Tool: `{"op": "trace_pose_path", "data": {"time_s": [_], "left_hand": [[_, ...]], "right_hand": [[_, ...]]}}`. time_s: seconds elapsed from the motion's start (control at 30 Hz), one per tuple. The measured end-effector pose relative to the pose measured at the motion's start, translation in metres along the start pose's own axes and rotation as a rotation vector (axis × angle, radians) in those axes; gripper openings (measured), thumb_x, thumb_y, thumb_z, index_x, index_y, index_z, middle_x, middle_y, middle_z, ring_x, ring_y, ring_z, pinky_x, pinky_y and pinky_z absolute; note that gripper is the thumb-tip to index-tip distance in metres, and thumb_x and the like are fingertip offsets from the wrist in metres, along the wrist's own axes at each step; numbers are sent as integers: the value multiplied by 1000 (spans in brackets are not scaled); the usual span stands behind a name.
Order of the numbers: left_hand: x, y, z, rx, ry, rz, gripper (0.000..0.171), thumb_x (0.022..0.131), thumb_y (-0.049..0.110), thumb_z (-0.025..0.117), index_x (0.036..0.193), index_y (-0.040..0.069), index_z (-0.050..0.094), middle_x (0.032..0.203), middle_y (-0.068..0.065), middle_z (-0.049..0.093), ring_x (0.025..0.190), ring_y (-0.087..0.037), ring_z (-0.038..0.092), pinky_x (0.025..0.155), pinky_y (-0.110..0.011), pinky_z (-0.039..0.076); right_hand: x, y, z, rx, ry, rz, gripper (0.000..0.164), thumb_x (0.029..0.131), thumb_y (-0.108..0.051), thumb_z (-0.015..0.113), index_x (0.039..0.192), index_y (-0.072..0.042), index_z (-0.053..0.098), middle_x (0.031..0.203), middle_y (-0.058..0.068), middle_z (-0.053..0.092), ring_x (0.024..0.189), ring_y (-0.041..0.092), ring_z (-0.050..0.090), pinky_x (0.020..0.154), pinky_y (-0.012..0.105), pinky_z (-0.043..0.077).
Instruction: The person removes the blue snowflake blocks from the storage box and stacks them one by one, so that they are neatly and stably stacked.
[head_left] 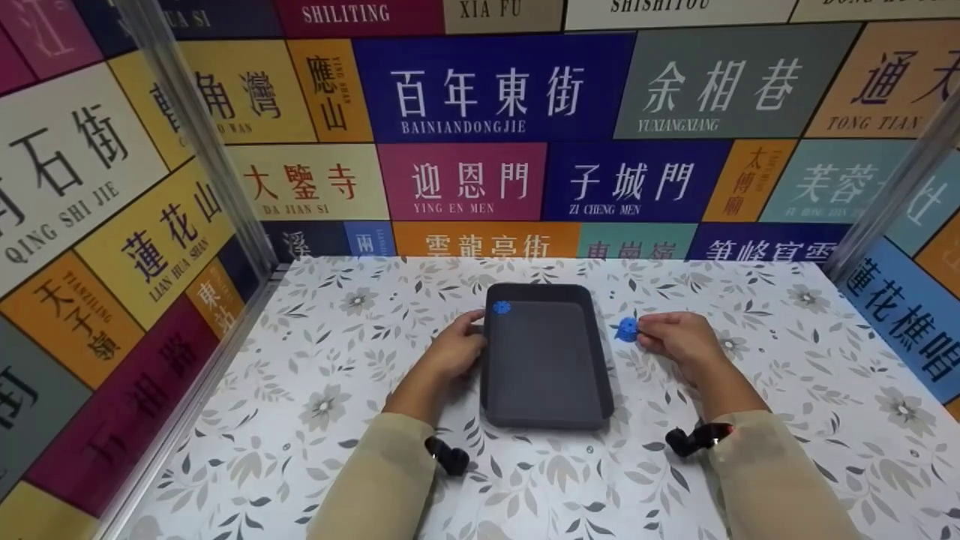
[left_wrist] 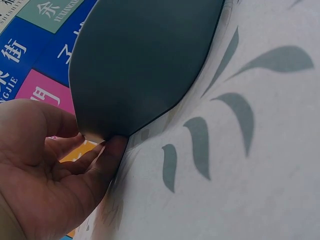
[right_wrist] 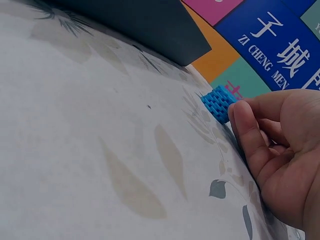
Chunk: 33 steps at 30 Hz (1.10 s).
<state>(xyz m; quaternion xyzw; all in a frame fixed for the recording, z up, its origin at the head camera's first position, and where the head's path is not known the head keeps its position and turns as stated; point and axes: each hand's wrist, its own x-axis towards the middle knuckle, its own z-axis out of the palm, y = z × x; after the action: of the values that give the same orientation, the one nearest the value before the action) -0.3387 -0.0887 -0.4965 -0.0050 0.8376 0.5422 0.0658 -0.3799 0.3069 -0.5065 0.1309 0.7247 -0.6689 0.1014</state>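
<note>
A dark grey rectangular tray [head_left: 547, 367] lies on the table in front of the person, with a small round blue piece [head_left: 502, 307] in its far left corner. On the tray's left side, my left hand [head_left: 459, 346] holds the wall; the left wrist view shows thumb and fingers at the tray's end [left_wrist: 140, 60]. To the right of the tray, my right hand [head_left: 681, 341] pinches a small blue piece with a woven, brick-like surface [right_wrist: 218, 104] between thumb and index finger. That piece is beside the tray, close to the table top.
The table [head_left: 300, 465] has a white cover with grey leaves and flowers. Behind it and at both sides stand walls of coloured signs [head_left: 491, 86], with clear upright edges [head_left: 217, 150] at the corners.
</note>
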Motion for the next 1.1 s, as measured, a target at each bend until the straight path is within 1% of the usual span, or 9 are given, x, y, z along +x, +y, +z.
{"op": "trace_pose_path", "data": {"time_s": [0.27, 0.37, 0.53, 0.67, 0.77, 0.87, 0.93, 1.0, 1.1], "left_hand": [[0, 0, 0, -12, -10, 5, 64, 95, 13, 54, 159, 15, 51, 145, -17, 67, 121, -30, 66, 105, -43, 53], [1, 0, 0, -22, -15, 8, 64, 95, 12, 54, 159, 13, 51, 145, -18, 66, 119, -29, 66, 102, -41, 54], [1, 0, 0, -23, -11, 6, 63, 96, 12, 54, 159, 14, 51, 144, -17, 67, 112, -26, 67, 93, -35, 54], [1, -1, -1, -43, -12, 3, 64, 96, 11, 54, 159, 14, 51, 144, -17, 67, 111, -25, 67, 90, -32, 53], [0, -3, 0, -91, -17, -6, 64, 96, 9, 53, 160, 14, 50, 144, -17, 66, 109, -24, 66, 87, -30, 52], [0, -3, 0, -128, -18, -13, 65, 95, 8, 52, 160, 14, 50, 143, -18, 66, 107, -23, 65, 86, -29, 51], [0, -3, 0, -107, -13, -8, 65, 95, 8, 52, 159, 14, 51, 143, -18, 66, 106, -23, 66, 86, -30, 52], [0, -3, 0, -73, -9, -3, 64, 95, 10, 53, 159, 14, 51, 144, -17, 67, 108, -24, 66, 89, -31, 52], [0, -2, 0, -45, -7, -3, 63, 96, 12, 53, 159, 15, 52, 144, -16, 67, 110, -25, 68, 90, -34, 54]], "right_hand": [[1, -2, 0, -29, 24, 29, 48, 98, -21, 79, 139, -1, 65, 95, -7, 78, 82, 3, 74, 82, 19, 62], [1, -2, 0, -29, 38, 31, 48, 99, -23, 78, 140, -2, 65, 96, -7, 78, 82, 4, 74, 81, 19, 62], [-2, -6, 6, -26, 50, -27, 48, 100, -27, 77, 140, -1, 65, 94, -7, 76, 81, 5, 70, 77, 21, 62], [-9, -11, 20, -29, 28, -128, 46, 100, -27, 77, 135, 1, 68, 94, -8, 77, 79, 6, 69, 74, 21, 61], [-15, -15, 37, -1, -11, -194, 31, 99, -23, 77, 122, -3, 75, 92, -6, 77, 78, 7, 69, 72, 22, 61], [-20, -18, 54, 41, -46, -220, 16, 98, -19, 78, 110, -8, 79, 88, -6, 75, 75, 7, 68, 70, 22, 61], [-23, -21, 64, 69, -54, -226, 16, 98, -18, 78, 109, -6, 79, 86, -6, 74, 74, 8, 67, 68, 22, 60], [-27, -24, 74, 94, -65, -233, 22, 98, -17, 78, 113, -2, 77, 86, -5, 73, 73, 9, 66, 67, 23, 59], [-34, -29, 88, 100, -96, -254, 22, 99, -18, 78, 114, -1, 76, 87, -3, 73, 74, 10, 66, 67, 23, 59]]}}
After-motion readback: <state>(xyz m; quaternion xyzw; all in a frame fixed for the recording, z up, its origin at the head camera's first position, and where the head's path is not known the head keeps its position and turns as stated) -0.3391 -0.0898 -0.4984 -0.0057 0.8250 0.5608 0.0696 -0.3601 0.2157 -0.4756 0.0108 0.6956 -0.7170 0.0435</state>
